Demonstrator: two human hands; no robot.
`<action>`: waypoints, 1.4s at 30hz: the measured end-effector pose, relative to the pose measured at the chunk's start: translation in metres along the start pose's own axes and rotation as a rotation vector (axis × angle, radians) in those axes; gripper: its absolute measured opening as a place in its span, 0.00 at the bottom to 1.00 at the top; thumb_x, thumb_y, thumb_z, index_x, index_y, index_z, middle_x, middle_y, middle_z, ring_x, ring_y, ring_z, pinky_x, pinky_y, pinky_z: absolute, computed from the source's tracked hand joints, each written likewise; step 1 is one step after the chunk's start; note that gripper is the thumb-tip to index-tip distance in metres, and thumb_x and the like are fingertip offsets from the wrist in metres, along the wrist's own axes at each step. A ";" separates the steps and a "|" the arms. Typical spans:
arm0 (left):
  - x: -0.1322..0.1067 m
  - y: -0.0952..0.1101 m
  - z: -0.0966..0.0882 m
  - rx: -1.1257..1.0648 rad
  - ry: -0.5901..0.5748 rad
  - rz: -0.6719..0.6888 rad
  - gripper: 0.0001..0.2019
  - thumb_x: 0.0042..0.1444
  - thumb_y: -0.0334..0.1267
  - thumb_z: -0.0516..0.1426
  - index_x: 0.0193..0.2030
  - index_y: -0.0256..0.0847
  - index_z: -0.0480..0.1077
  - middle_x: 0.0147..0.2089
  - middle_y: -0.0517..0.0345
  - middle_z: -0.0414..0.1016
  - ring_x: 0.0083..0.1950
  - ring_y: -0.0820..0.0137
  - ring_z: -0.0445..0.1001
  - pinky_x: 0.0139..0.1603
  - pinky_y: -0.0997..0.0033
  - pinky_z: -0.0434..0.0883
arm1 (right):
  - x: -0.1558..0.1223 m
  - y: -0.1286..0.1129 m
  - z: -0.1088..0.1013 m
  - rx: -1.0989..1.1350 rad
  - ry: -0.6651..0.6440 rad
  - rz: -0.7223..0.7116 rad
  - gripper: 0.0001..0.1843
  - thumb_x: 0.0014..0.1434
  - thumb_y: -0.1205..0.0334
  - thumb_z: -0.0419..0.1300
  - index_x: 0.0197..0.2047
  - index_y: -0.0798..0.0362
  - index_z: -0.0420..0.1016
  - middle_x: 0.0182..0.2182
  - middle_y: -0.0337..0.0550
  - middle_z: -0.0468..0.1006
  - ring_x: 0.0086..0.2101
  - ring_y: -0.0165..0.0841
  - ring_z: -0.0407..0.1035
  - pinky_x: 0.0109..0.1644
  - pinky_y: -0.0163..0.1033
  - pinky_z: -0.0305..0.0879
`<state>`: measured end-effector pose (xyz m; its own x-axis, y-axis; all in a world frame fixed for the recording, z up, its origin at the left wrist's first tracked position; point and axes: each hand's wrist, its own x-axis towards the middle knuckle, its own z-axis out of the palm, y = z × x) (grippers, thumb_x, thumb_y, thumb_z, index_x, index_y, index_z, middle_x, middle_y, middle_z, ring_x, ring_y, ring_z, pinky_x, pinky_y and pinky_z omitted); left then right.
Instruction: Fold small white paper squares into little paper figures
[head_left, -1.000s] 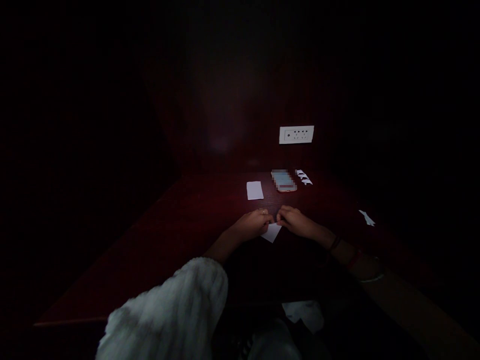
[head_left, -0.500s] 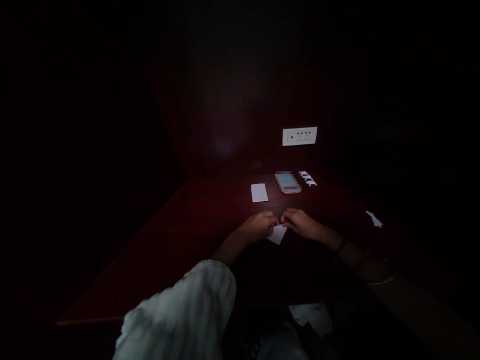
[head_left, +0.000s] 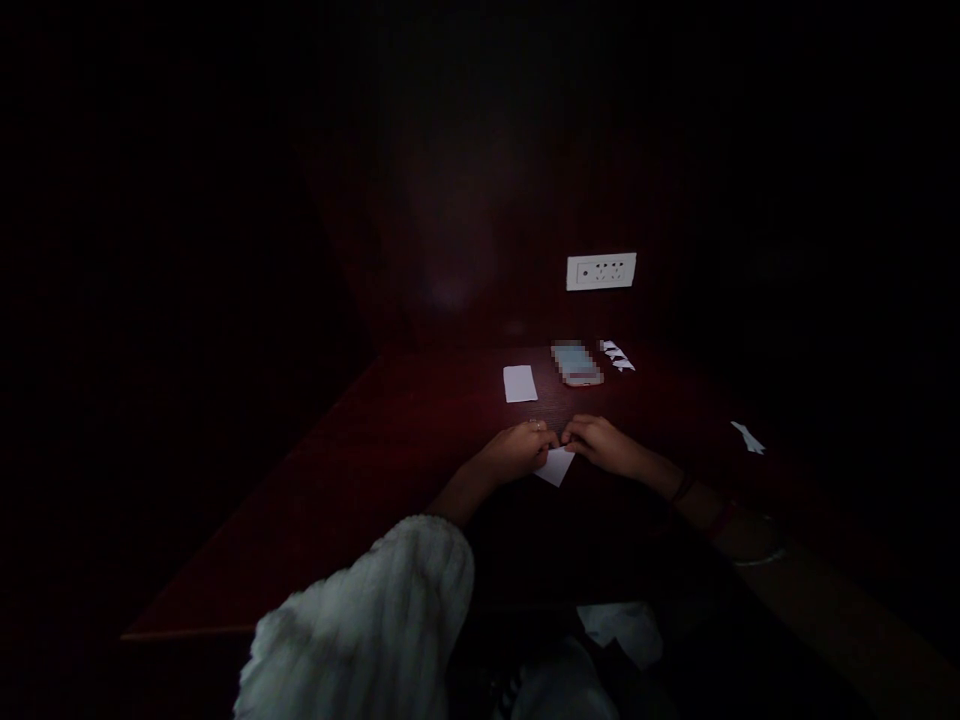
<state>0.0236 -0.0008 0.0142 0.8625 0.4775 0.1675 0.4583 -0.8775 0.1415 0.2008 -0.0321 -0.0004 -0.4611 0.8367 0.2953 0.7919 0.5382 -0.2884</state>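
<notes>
Paper (head_left: 556, 468) lies on the worktop (head_left: 330, 470) before us, one corner pointing toward six o'clock. Our left hand (head_left: 519, 450) covers its side toward nine o'clock and our right hand (head_left: 604, 446) comes in from three o'clock; the fingers of both are bent inward, almost meeting, and touching the far edge, though we cannot tell whether they pinch it or only press it down. Very little has changed over the last second: the view has swung a little, so everything sits slightly further toward three o'clock in it, while our hands stay at the same edge and the paper shows the same pointed shape. We judge from this that the handling is close work on one edge, with no new fold that we can make out. Around the paper, a white sheet (head_left: 520, 384) lies flat at eleven o'clock, a phone (head_left: 577, 364) with a blurred screen just past twelve, and a row of small white pieces (head_left: 619, 357) at one. A narrow white piece (head_left: 748, 438) lies well apart, nearly at three. Beyond the phone, a socket plate (head_left: 601, 272) shows on the wall (head_left: 465, 280).
</notes>
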 end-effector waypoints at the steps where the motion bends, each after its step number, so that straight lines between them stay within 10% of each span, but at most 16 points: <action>1: 0.000 0.000 0.000 -0.003 0.006 -0.001 0.11 0.50 0.29 0.44 0.37 0.40 0.64 0.36 0.58 0.62 0.39 0.73 0.61 0.40 0.76 0.60 | 0.000 0.000 0.000 0.001 0.004 0.002 0.04 0.51 0.67 0.51 0.30 0.56 0.67 0.28 0.42 0.67 0.31 0.28 0.61 0.35 0.33 0.54; 42: 0.003 -0.006 0.016 -0.078 0.202 -0.043 0.07 0.50 0.33 0.46 0.28 0.37 0.64 0.35 0.56 0.61 0.38 0.73 0.61 0.41 0.73 0.61 | -0.002 -0.001 -0.002 0.065 0.001 -0.062 0.09 0.52 0.63 0.50 0.33 0.55 0.69 0.29 0.42 0.69 0.31 0.28 0.63 0.36 0.33 0.58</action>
<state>0.0269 0.0056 -0.0020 0.7784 0.5204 0.3512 0.4689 -0.8539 0.2260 0.2018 -0.0343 0.0010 -0.5082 0.8012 0.3158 0.7338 0.5948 -0.3283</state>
